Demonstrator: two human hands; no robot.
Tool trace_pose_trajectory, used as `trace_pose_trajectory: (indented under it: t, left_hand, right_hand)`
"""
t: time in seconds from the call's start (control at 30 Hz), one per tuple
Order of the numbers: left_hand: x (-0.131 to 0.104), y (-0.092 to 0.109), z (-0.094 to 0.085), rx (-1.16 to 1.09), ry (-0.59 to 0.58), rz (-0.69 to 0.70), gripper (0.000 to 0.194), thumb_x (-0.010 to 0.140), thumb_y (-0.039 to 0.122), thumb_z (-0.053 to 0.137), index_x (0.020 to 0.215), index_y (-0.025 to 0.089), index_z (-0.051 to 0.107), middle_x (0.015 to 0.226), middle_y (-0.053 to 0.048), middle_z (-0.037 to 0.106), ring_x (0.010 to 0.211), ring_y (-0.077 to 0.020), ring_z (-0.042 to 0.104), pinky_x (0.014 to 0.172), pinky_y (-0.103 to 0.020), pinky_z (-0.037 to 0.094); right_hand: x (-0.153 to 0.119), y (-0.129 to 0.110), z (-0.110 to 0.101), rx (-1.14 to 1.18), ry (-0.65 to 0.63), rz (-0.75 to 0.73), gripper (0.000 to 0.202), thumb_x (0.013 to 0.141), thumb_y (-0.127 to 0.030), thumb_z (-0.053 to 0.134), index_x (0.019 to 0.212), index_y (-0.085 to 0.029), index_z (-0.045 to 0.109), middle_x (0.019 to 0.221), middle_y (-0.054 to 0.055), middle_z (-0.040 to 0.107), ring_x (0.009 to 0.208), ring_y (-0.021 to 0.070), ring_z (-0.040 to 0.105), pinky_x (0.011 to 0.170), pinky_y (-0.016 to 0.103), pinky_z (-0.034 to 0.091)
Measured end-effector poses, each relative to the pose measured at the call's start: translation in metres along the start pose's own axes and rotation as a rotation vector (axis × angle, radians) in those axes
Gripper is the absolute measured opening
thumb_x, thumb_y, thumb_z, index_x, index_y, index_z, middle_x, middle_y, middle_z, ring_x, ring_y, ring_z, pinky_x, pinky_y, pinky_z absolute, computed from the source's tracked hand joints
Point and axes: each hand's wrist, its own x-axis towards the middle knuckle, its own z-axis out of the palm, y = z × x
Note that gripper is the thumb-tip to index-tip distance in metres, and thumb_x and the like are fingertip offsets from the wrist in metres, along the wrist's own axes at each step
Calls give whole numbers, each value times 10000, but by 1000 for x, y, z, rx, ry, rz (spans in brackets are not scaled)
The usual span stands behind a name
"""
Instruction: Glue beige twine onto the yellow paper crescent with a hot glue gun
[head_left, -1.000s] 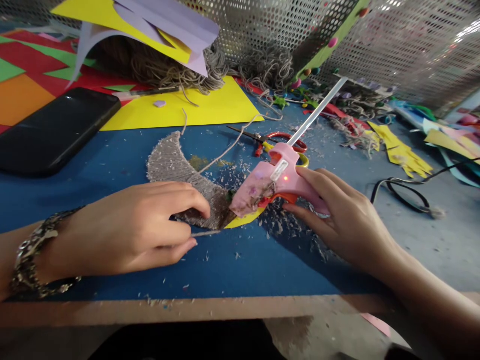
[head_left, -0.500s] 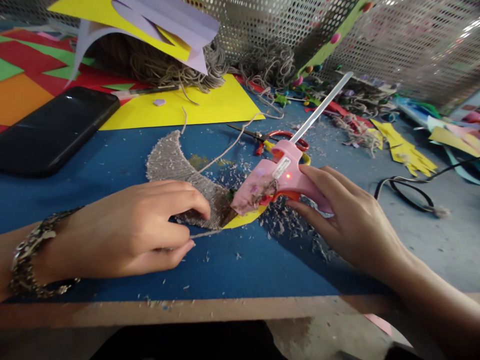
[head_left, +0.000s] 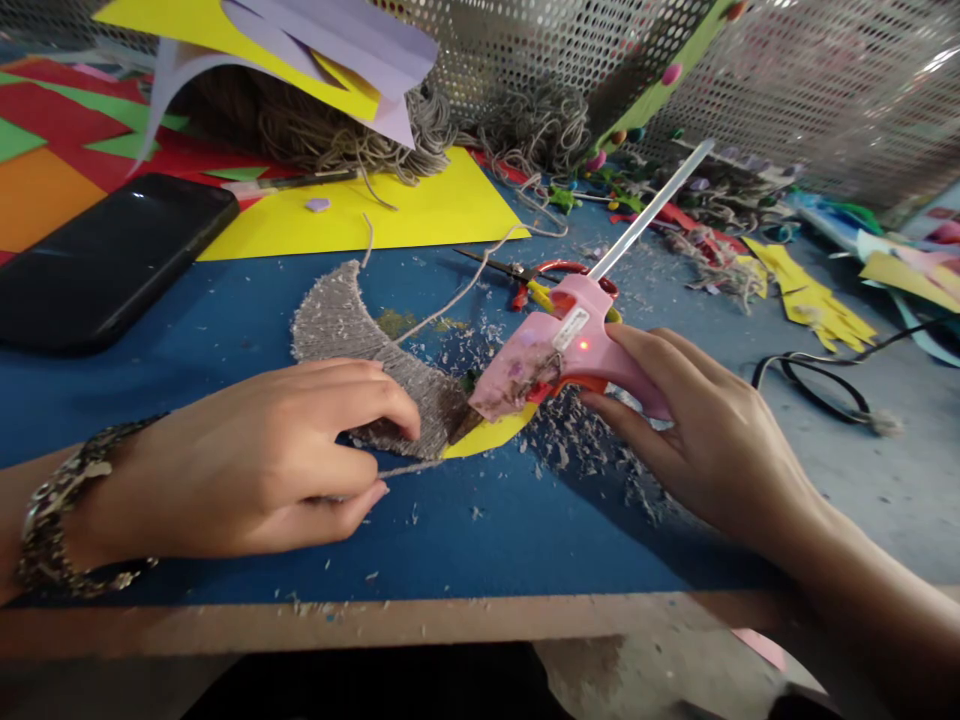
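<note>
Between the two hands, on the blue table (head_left: pixel 480 560), lies a crescent (head_left: pixel 360 320) wrapped in grey yarn, its right-hand portion an uncovered yellow section (head_left: pixel 499 430). The crescent is positioned beyond and to the right of the left hand (head_left: pixel 292 455), which overlaps its lower edge, and lies to the left of the right hand (head_left: pixel 697 430), well apart from it.

Left hand: fingers bent; the index fingertip rests on the wrapped surface near its lower edge. Thumb and adjacent finger pinch a yarn strand (head_left: pixel 412 468), which extends to the crescent's lower edge beside the yellow section.

Right hand: fingers and thumb closed about the handle of a pink glue gun (head_left: pixel 525 350), thumb beside the orange trigger (head_left: pixel 585 384). Indicator lit. The nozzle (head_left: pixel 463 427) points down and left, at the boundary between grey wrapping and yellow section; contact cannot be determined. A translucent glue stick (head_left: pixel 652 215) projects from the rear.

Adjacent items: scissors (head_left: pixel 517 270) behind the gun, a yellow sheet (head_left: pixel 420 215) beyond the crescent, and a black phone (head_left: pixel 112 260) at far left.
</note>
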Motion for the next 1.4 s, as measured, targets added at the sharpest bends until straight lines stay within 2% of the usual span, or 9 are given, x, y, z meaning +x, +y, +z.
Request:
trace_pose_trajectory:
  t: [0.3, 0.53, 0.73, 1.1, 1.4]
  left_hand:
    - [0, -1, 1, 7, 2, 11, 278, 833, 167, 413, 632, 172, 606, 993, -64, 552, 922, -201, 515, 920, -428, 400]
    - [-1, 0, 0, 5, -6, 6, 285, 842, 155, 399, 651, 165, 611, 998, -72, 543, 932, -202, 508, 917, -432, 401]
    - [-1, 0, 1, -3, 10, 4, 302, 842, 159, 394, 627, 168, 606, 984, -68, 552, 920, -197, 512, 920, -425, 404]
    - [-1, 0, 1, -15, 7, 0, 295, 835, 156, 407, 599, 162, 585, 978, -74, 556, 905, -200, 520, 915, -429, 402]
    - [-2, 0, 1, -14, 15, 3, 293, 834, 151, 409, 611, 158, 600, 977, -75, 557, 907, -198, 519, 930, -436, 389]
  right_hand:
    - [0, 3, 0, -31, 12, 9, 366, 833, -380, 427, 1072, -109, 487, 795, 82, 557, 689, 198, 554, 544, 295, 439]
    - [0, 5, 0, -30, -9, 38, 407, 831, -378, 433, 1104, -80, 483, 865, 109, 579, 739, 213, 567, 578, 307, 452]
    - [0, 7, 2, -41, -9, 50, 393, 836, -396, 409, 1104, -116, 477, 860, 108, 584, 728, 215, 567, 560, 313, 448]
    - [1, 11, 3, -90, -1, 52, 397, 843, -376, 405, 1119, -99, 473, 889, 119, 590, 780, 223, 576, 602, 302, 453]
    - [1, 15, 1, -106, -33, 112, 408, 842, -396, 405, 1128, -112, 471, 938, 122, 593, 842, 226, 572, 650, 296, 451]
